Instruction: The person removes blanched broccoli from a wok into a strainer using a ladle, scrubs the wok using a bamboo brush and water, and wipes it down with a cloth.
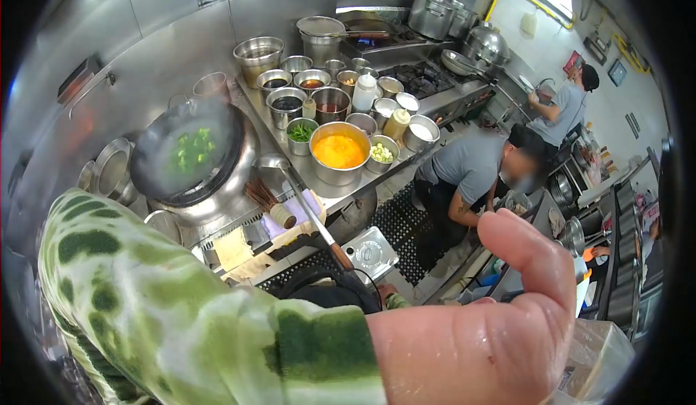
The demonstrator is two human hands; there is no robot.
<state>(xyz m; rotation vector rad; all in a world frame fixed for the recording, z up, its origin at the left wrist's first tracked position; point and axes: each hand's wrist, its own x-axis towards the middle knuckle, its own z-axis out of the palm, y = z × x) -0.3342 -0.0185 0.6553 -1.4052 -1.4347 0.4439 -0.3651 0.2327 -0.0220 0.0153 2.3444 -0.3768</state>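
My left hand point(478, 347), in a green patterned sleeve point(181, 311), is very close to the camera at lower right. One digit is bent upward; the other fingers are hidden. Part of my right hand point(389, 290) shows below the counter, near the handle end of a long ladle point(312, 213). Its fingers are mostly covered by my left arm. The ladle's bowl lies on the counter edge. Beyond my left arm, a steaming wok point(156, 147) holds bright green vegetables point(192, 150). A bamboo wok brush point(272, 205) rests beside the ladle on a purple cloth point(301, 209).
Metal pots of sauces and ingredients crowd the counter, including a pot of orange liquid point(339, 151) and squeeze bottles point(365, 93). Behind stand a gas stove point(420, 79) and stock pots point(431, 17). One person point(464, 173) bends over at right; another person point(562, 108) stands farther back.
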